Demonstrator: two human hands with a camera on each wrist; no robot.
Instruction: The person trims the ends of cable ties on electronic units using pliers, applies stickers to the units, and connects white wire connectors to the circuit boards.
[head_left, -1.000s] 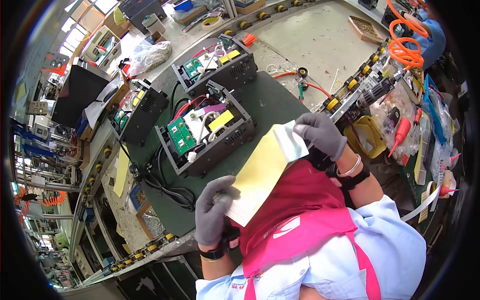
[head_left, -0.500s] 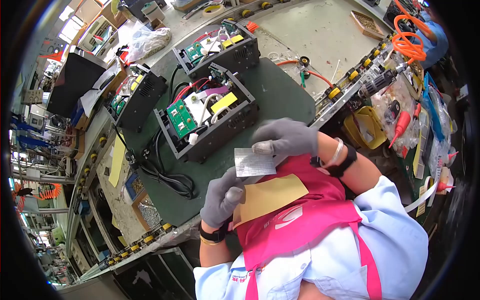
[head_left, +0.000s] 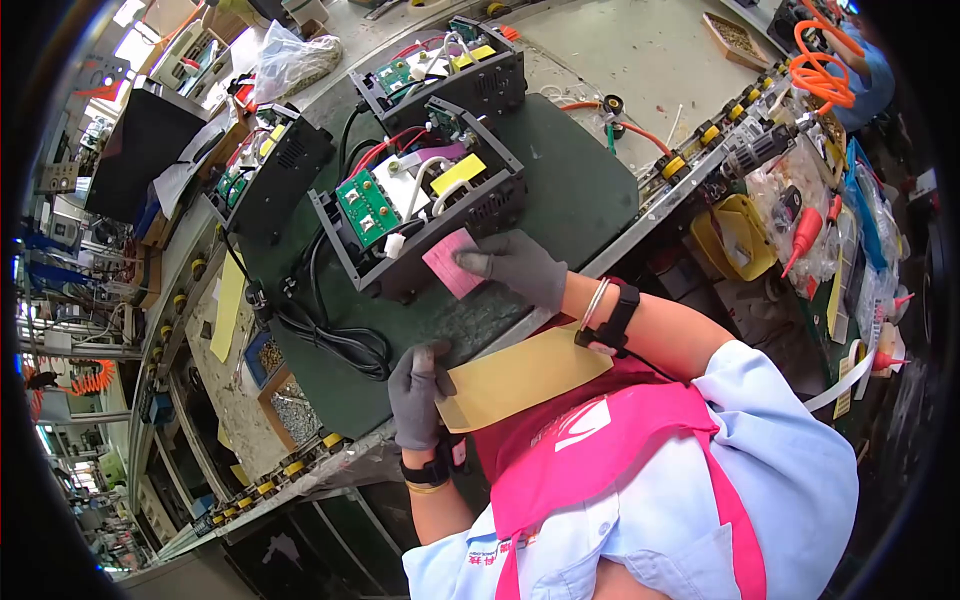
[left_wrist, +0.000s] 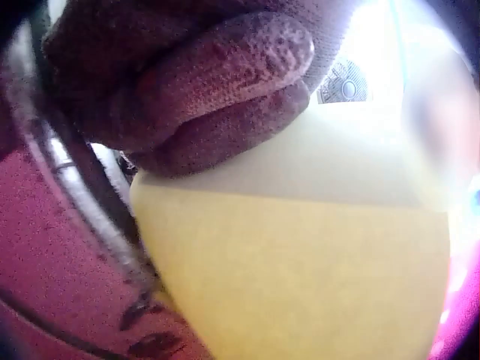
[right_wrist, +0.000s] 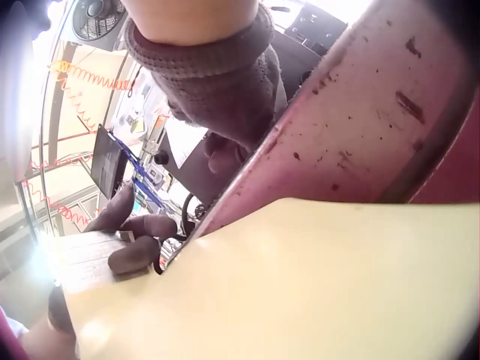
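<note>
Gray-gloved R hand (head_left: 518, 268), forearm slanting in, pinches sm. pink four-sided slip (head_left: 450, 262) w/ thumb on top, nr open black metal box (head_left: 450, 222) beyond. Gray-gloved L hand (head_left: 417, 398), fingers curled, clamps end of smooth matte yellow paper strip (head_left: 530, 378).

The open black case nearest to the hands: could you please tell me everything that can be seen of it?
The open black case looks metallic, with vent slots in its side. It sits lidless on a green mat. Inside are a green circuit board, a white panel, a yellow block, a purple strip, and red and white wires. A white connector lies at the near edge. The right hand holds a pink label beside it; contact is unclear.
</note>
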